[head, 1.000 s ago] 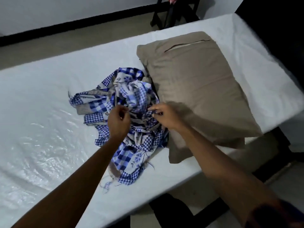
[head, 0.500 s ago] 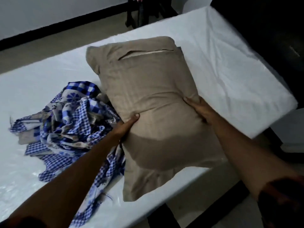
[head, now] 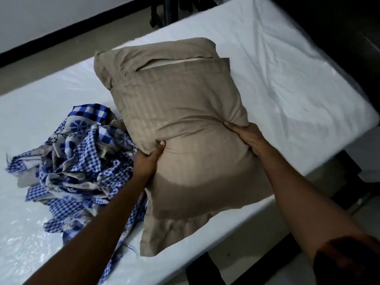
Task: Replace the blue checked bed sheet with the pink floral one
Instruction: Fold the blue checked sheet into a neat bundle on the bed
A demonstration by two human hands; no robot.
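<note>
Your left hand (head: 147,161) is clamped on the left edge of the pillow (head: 185,112). The thumb digs into the top face and the fingers are tucked out of sight below. Your right hand (head: 247,138) grips the opposite edge the same way, its thumb pressed in so that the cloth puckers into a crease running across between your two hands.

The pillow is plump and roughly rectangular. Its taupe pillowcase (head: 205,182) is a soft matte weave with faint tone-on-tone stripes. Near the far end, upper centre of the frame, a slit (head: 174,63) in the case gapes a little and shows the paler cream filling pad inside. At the near end the case runs on past the stuffing as a flat, limp flap that hangs over the near edge of the mattress (head: 287,68).

The blue checked bed sheet (head: 82,161) lies at centre left of the frame, off the bed's surface as a cover and bunched into a loose, crumpled heap on top of the mattress. It is thin cotton-like cloth that mixes small and large blue-and-white checks with grey panels printed with blue flowers. Frayed threads trail at its lower end. Its right side touches the pillow's left edge, and your left forearm crosses over it.

The mattress is white and wrapped in glossy clear plastic that crinkles and catches the light, most of all at lower left and upper right. Beyond it, at upper left, are a dull beige floor (head: 61,50) and a pale wall (head: 41,17) with a dark skirting band.
</note>
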